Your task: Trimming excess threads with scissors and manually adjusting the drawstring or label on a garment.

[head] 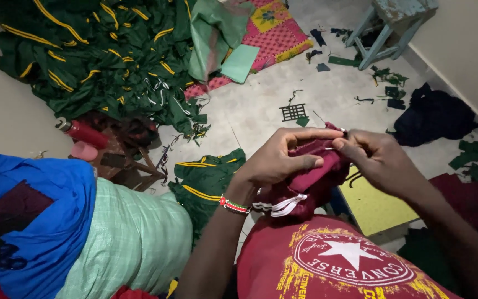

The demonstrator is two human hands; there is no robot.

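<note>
Pale floor lies strewn with fabric scraps and a heap of green garments; above the lap, the left hand grips a maroon garment bunched up, while the right hand pinches its top edge taut

Red printed T-shirt; beaded bracelet on left wrist

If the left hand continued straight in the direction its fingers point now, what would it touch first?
Probably the right hand: the left hand points right across the maroon garment both hold, and their fingertips nearly meet at its top edge. Depth is hard to judge.
</note>
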